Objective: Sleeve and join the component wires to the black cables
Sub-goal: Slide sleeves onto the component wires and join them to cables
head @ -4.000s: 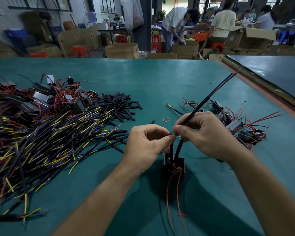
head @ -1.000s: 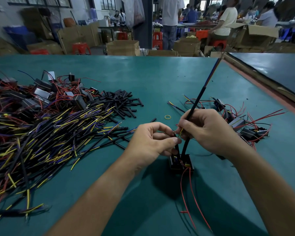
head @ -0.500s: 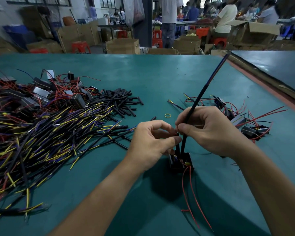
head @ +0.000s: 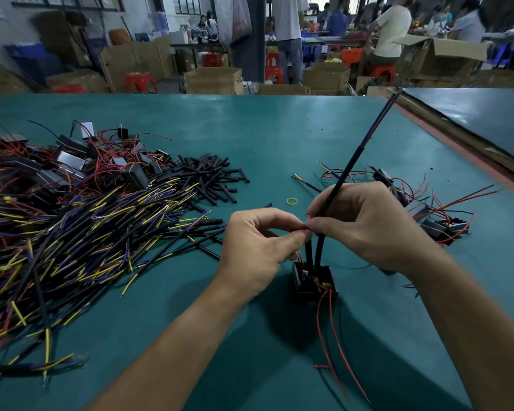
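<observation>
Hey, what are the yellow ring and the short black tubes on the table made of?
The yellow ring looks like a rubber band: a thin, matte, slightly uneven loop lying flat. The short black tubes look like soft plastic sleeving, perhaps heat-shrink: dull sheen, cut open ends, some flattened. Sight alone leaves both uncertain.

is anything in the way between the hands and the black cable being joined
Nothing visible does. The right hand grips the black cable directly, the left hand pinches the top of the black sleeve beside it, above the component; the wire pile lies apart on the left.
</observation>
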The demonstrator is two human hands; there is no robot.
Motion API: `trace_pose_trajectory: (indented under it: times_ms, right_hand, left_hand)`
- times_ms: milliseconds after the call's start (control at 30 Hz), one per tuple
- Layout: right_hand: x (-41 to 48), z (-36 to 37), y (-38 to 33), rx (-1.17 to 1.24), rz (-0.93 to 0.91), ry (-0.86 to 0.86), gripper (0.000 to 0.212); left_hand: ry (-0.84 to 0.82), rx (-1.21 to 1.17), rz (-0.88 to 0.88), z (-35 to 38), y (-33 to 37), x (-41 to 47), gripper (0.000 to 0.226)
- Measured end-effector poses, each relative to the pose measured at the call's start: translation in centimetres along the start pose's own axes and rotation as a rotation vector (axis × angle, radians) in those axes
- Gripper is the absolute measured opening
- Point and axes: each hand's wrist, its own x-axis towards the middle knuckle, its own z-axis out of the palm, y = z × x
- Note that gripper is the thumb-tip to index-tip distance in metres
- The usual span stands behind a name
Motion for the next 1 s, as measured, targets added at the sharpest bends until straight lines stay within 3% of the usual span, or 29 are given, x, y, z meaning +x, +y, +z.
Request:
trace_pose_trajectory:
  times_ms: [167, 533, 833, 1000]
  right_hand:
    - [0.1, 0.0, 0.0, 0.011, 0.006, -0.005, 0.008]
    - [-0.1, 0.0, 0.2, -0.087, -0.019, 0.008, 0.011]
    - [0.3, -0.2, 0.5, 0.003, 0.043, 0.059, 0.01]
    - [0.3, -0.1, 0.4, 0.059, 0.051, 0.072, 0.011]
  left_hand:
    - [0.036, 0.054, 0.015, 0.2, -0.2, -0.3, 0.011]
    - [0.179, 0.226, 0.224, 1.4, -1.1, -0.9, 0.014]
    - [0.072, 0.066, 0.146, 1.3, -0.7, -0.7, 0.002]
    - [0.002, -0.023, 0.041, 0.9, -0.7, -0.4, 0.013]
